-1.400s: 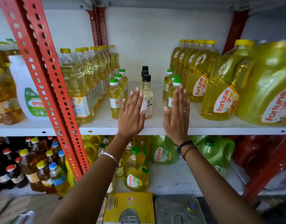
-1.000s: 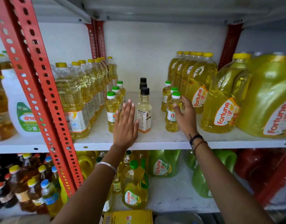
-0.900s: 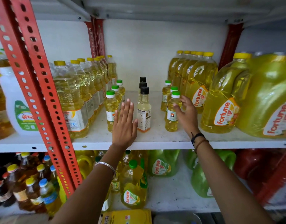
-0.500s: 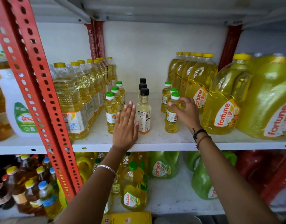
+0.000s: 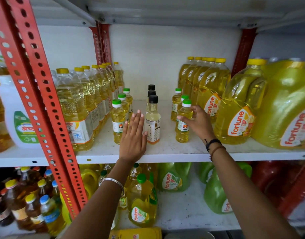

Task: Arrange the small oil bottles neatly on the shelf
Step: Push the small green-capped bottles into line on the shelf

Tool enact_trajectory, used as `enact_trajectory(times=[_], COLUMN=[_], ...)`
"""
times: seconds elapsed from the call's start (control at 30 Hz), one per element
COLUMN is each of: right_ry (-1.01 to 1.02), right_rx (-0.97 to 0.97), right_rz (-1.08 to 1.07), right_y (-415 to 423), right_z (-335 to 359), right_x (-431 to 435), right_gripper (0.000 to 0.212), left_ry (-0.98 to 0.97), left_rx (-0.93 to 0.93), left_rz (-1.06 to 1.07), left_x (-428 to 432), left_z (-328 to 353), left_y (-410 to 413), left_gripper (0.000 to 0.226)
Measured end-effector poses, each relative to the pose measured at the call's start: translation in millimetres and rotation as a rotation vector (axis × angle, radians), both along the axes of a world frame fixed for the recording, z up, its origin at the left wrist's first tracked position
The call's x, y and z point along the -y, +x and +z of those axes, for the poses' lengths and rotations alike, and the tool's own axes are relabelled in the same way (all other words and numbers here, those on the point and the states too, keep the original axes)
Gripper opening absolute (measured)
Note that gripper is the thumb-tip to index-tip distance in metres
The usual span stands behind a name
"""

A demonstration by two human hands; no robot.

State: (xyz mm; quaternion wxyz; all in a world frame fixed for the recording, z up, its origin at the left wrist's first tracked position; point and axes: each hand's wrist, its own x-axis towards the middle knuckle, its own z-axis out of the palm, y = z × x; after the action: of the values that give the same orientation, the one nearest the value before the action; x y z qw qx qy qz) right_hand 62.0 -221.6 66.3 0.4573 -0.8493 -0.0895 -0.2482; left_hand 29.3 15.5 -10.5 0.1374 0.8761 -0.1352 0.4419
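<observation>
Head cam looks straight into the white metal shelf (image 5: 165, 152), and honestly not much has changed from half a second back. Right hand (image 5: 198, 123) is wrapped loosely around the front small green-capped yellow oil bottle (image 5: 182, 125) of the right-hand row, thumb across the label at front and fingers curled behind it; the bottle is upright on the shelf. Compared with the earlier frame, that hand has slid a bit lower on the bottle, off the cap area and down to the label.

Left hand (image 5: 133, 138) is flat and open, fingers straight and together, holding nothing, parked in the same spot between the left row of small green-capped bottles (image 5: 118, 121) at its 10 o'clock and the clear black-capped bottle with the pale oil (image 5: 153, 121) at its 1 o'clock. Its thumb side sits just beside that bottle's base; can't tell if it touches.

Three small rows run front to back, three bottles each, all upright. Big yellow-capped Fortune oil jugs (image 5: 238, 107) stand off at 3 o'clock, tall clear yellow-capped oil bottles (image 5: 76, 107) at 9.
</observation>
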Motion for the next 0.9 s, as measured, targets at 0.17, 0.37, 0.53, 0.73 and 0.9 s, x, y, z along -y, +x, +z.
enact_trajectory(times=[0.17,0.37,0.53,0.73,0.9], right_ry=[0.036,0.047,0.016,-0.007,-0.035], right_rx=[-0.001,0.013,0.028,0.054,0.067], right_rz=[0.048,0.060,0.034,0.033,0.027], right_y=[-5.7,-22.2,-39.0,-56.3,-61.0], right_z=[-2.7,-2.0,-1.4,1.1,2.0], right_x=[1.2,6.7,12.3,15.9,16.1], right_gripper=[0.050,0.047,0.042,0.041,0.043], left_ry=[-0.005,0.007,0.015,0.019,0.018], left_rx=[-0.008,-0.016,-0.025,-0.036,-0.035], left_rz=[0.007,0.003,0.006,0.005,-0.002], left_x=[-0.4,0.1,0.8,0.5,1.2], left_z=[0.0,0.4,0.9,1.0,0.6], left_y=[0.7,0.0,-1.2,-1.9,-1.8], left_gripper=[0.058,0.058,0.058,0.058,0.058])
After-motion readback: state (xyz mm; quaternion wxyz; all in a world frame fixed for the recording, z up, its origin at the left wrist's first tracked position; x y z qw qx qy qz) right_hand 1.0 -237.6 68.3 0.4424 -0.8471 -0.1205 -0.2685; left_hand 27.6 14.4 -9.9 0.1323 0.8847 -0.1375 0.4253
